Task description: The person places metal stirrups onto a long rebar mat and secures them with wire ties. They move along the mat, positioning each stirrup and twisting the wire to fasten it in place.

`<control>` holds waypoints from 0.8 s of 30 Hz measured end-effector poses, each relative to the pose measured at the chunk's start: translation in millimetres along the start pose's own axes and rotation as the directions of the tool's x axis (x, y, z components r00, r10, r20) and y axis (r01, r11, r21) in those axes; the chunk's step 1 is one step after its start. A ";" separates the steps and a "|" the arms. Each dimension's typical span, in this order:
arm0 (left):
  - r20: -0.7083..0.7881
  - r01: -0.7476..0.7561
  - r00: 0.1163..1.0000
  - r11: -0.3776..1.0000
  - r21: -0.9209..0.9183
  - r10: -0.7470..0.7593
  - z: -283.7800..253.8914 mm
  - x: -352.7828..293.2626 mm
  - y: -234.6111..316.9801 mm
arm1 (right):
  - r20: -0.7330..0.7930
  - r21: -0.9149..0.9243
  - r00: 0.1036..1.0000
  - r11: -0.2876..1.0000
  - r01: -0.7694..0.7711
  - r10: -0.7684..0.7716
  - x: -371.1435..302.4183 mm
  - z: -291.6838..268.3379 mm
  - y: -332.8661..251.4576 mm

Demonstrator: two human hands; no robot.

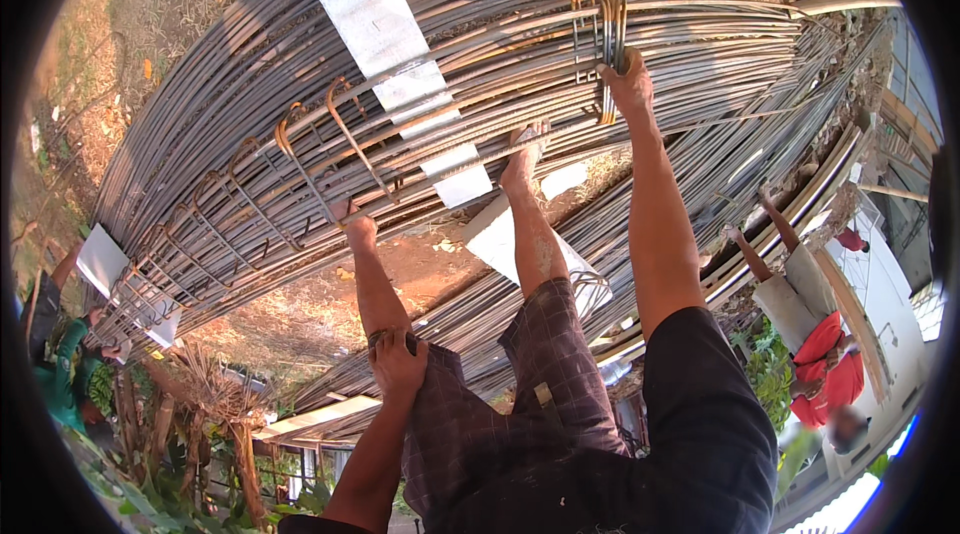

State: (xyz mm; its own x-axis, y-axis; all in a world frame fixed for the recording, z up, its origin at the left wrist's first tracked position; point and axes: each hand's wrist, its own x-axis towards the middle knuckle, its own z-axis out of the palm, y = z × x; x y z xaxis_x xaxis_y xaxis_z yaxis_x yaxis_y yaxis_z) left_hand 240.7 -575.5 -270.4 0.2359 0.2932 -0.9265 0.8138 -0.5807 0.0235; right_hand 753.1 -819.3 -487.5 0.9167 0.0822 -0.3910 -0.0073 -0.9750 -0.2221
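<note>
My right hand (630, 86) is closed round the near end of a bundle of rusty bent rebar stirrups (612, 29), which hang around the long bars at the right. At my left knee my left hand (398, 366) has its fingers curled against the shorts; a dark bit shows there, but I cannot make out what it is. Several more stirrups (292, 149) stand spaced along the long rebar (480, 59) to the left, some tilted. My bare feet are among the bars.
A white board (375, 9) lies across the bars, and another pale sheet (545, 249) rests by my legs. Someone in red (830, 364) is at the right; another person in green (68, 369) is at the far left end. Cut stalks (220, 389) stand lower left.
</note>
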 end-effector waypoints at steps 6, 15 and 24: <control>0.021 0.015 1.000 0.999 0.038 -0.016 5.3 1.6 -0.4 | 0.250 0.229 0.965 0.973 0.026 -0.085 -33.9 1.9 -59.7; 0.007 0.041 0.999 0.995 0.095 -0.042 8.8 2.5 0.4 | 0.260 0.242 0.962 0.970 0.021 -0.085 -95.1 51.7 -133.1; 0.056 0.088 0.994 0.991 0.099 -0.094 9.9 2.7 1.0 | 0.475 0.223 0.878 0.958 -0.182 0.056 -119.9 51.1 -187.6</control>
State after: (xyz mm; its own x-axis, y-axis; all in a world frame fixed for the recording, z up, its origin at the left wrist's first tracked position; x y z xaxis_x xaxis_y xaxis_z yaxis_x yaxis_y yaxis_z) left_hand 236.9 -582.8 -276.6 0.1279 0.3033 -0.9443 0.7750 -0.6246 -0.0957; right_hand 624.1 -635.6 -444.6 0.6145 0.1156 -0.7804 -0.2633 -0.9024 -0.3411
